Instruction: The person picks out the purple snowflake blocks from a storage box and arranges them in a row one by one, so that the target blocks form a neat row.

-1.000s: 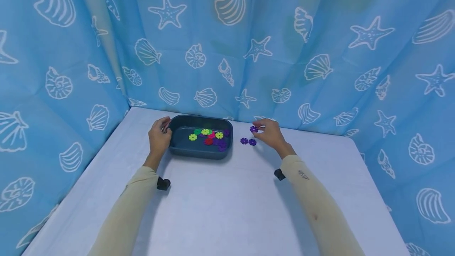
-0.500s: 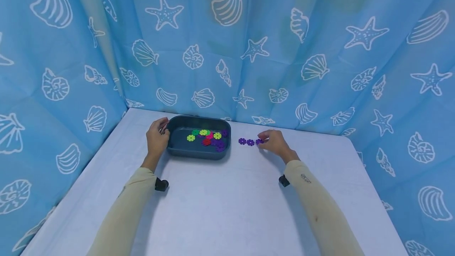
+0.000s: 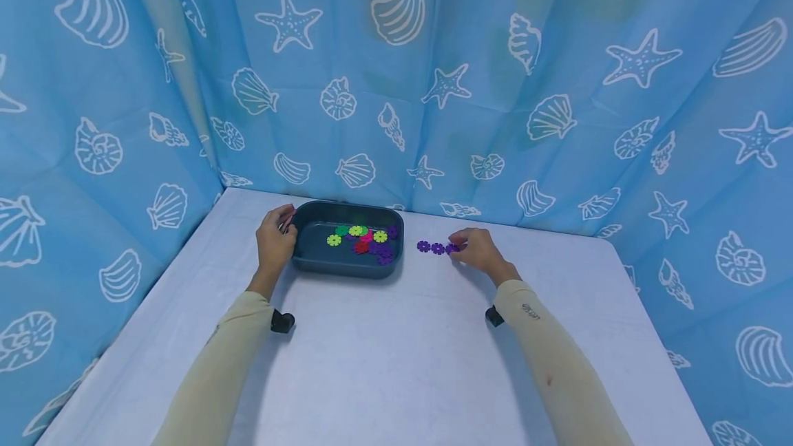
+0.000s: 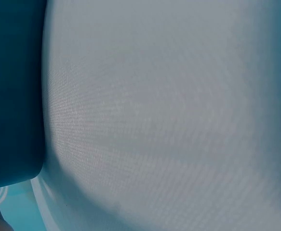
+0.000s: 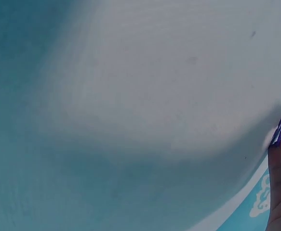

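1. Right hand, right of centre in the head view: it is pinching a purple disc between thumb and fingers. The fingers are covering part of the disc, so its full outline isn't showing.
2. Right wrist view: only part of that hand is showing at the lower right edge, the rest being cut off. The disc is appearing nearly edge-on as a thin purple strip.
3. To its left in the head view, a middle disc and an end disc, both purple, are lying flat on the white surface, forming a row with the pinched one. Touching or just beside: can't tell at this size.
4. Left hand, left of centre: its bent fingers are touching the left end of the dark tray. Can't tell whether it is gripping the rim; fingertips are partly hidden.
5. Left wrist view: the tray's side is filling the left edge, cropped. A blurred bit of finger is poking in at the lower left corner.
6. Inside the tray, yellow, green, pink, red and purple pieces are bunching toward the right end. They're overlapping, so a count isn't reliable.
7. Sleeves are running off the bottom edge.
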A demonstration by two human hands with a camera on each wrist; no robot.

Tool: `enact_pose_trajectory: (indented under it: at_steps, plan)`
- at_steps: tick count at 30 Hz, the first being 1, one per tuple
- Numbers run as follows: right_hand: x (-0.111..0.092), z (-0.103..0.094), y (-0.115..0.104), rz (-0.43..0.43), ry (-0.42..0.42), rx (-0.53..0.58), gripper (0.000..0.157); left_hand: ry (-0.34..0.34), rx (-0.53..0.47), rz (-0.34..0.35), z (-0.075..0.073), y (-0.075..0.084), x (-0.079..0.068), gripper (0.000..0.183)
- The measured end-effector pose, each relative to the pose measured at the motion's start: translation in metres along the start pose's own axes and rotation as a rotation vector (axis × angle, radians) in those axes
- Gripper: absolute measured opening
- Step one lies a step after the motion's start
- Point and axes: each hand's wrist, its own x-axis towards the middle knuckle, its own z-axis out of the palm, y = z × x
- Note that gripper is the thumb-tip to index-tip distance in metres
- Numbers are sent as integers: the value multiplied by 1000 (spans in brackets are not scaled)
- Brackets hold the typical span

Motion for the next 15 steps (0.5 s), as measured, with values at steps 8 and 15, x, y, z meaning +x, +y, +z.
enact_pose_trajectory:
  at_steps: [8,15]
  plan:
    - [0,3,1,-17,11,-23,40,-3,-4,4,-1,0,0,39]
    - [0,1,0,-24,10,-32,41,1,0,0,0,-1,1,39]
